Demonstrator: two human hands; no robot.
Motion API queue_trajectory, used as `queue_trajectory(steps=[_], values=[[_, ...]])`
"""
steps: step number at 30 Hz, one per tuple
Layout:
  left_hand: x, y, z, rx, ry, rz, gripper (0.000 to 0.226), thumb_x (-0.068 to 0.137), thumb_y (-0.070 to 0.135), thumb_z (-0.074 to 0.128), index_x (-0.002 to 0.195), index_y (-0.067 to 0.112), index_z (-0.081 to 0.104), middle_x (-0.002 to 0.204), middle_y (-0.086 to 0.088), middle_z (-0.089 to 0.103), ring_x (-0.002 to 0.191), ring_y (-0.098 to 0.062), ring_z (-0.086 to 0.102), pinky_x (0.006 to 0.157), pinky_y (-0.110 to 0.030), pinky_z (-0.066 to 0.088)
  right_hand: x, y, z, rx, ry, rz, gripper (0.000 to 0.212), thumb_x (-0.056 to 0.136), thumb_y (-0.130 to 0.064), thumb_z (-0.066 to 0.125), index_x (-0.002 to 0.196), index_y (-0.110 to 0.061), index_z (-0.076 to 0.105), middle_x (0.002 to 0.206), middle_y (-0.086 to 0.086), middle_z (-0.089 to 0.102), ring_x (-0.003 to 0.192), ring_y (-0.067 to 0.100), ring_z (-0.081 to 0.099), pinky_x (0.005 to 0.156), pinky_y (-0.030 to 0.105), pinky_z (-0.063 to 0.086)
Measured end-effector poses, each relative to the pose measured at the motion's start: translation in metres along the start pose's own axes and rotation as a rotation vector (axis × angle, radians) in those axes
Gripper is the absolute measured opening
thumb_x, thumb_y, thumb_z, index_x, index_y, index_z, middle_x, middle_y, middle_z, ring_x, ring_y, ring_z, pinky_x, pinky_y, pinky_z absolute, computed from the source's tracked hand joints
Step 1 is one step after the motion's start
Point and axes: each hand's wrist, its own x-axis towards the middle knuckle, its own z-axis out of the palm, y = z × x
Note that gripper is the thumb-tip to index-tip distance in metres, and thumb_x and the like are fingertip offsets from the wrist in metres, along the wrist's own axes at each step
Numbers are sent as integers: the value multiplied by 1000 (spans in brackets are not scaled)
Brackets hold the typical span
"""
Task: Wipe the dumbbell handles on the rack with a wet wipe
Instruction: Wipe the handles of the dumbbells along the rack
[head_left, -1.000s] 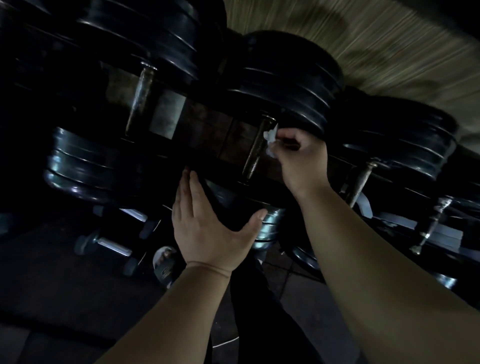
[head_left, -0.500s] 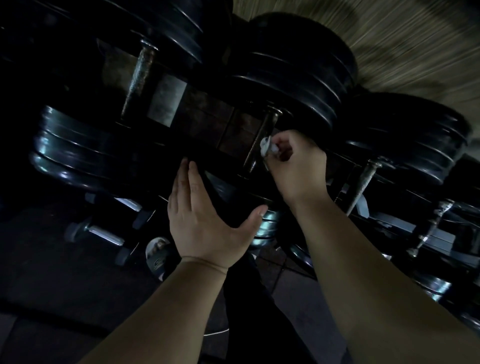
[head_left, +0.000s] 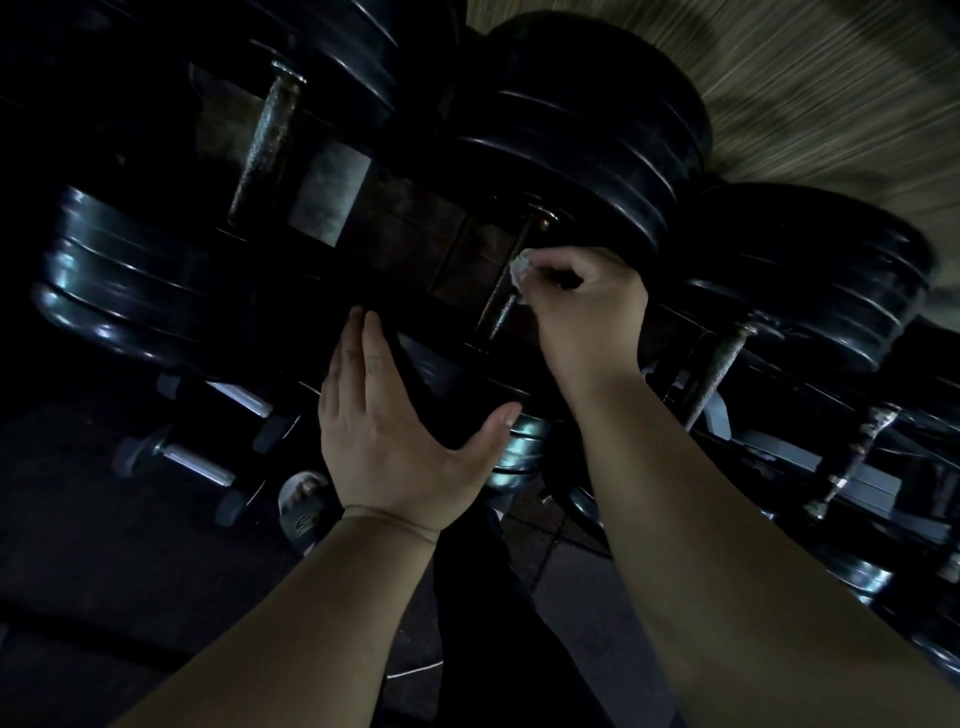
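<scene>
Large black dumbbells lie in a row on a dark rack. My right hand pinches a small white wet wipe against the metal handle of the middle dumbbell, about halfway along the bar. My left hand lies flat with straight fingers on that dumbbell's near black plate, thumb spread out to the right. A second worn handle shows on the dumbbell to the left, and a third handle on the one to the right.
Small chrome dumbbells sit on a lower shelf at the left. My sandalled foot stands on the dark floor below. More dumbbells with thin handles continue to the right. A straw-like surface lies behind the rack.
My right hand has slid the wipe slightly along the middle handle, with the view shifting a little. My left hand has stayed flat on the plate.
</scene>
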Motion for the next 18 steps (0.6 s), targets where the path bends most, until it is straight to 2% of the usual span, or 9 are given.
queue_trajectory(steps=[2, 4, 6, 11, 14, 16, 18], values=[[0, 0, 0, 5, -6, -3, 125, 73, 86, 58, 156, -4, 35, 162, -21, 38, 151, -34, 37, 122, -52, 35, -1, 2, -5, 27, -101, 55, 7, 83, -23, 82, 82, -28, 77, 95, -9, 76, 87, 6, 74, 83, 32, 61], [0, 1, 0, 8, -8, -4, 125, 73, 87, 58, 156, -4, 35, 162, -21, 38, 151, -34, 38, 121, -53, 36, -4, 3, -9, -29, -220, 91, 7, 81, -22, 83, 82, -26, 77, 88, -11, 77, 80, 3, 74, 79, 28, 61], [0, 1, 0, 14, 0, 3, 125, 73, 86, 58, 155, -5, 36, 161, -22, 39, 150, -36, 39, 119, -55, 37, -7, 3, -11, -83, -265, 89, 9, 80, -23, 85, 84, -25, 78, 87, -12, 77, 78, 1, 73, 79, 26, 61], [0, 2, -1, 6, -6, -4, 124, 74, 85, 57, 156, -4, 35, 162, -21, 38, 151, -35, 37, 120, -55, 37, 2, -2, -8, 51, -75, 34, 11, 80, -22, 84, 85, -25, 75, 99, -7, 75, 90, 6, 73, 85, 31, 60], [-1, 1, 0, 3, 4, 1, 123, 74, 84, 59, 155, -5, 36, 162, -22, 39, 150, -35, 38, 119, -55, 39, -4, 4, -6, 40, -56, 32, 20, 81, -21, 83, 96, -27, 71, 106, -9, 71, 98, 0, 69, 85, 21, 58], [0, 1, 0, -3, 6, 1, 123, 74, 84, 59, 155, -5, 36, 162, -22, 39, 150, -35, 38, 117, -56, 40, -9, 7, -6, 9, -62, 69, 25, 82, -23, 82, 103, -26, 68, 101, -11, 70, 91, -7, 66, 76, 11, 54], [0, 1, 0, -6, 5, -1, 123, 74, 84, 58, 156, -5, 36, 162, -21, 39, 151, -34, 38, 117, -56, 40, -8, 7, -8, 17, -67, 88, 24, 84, -23, 82, 104, -24, 68, 96, -11, 71, 84, -8, 67, 68, 8, 51]])
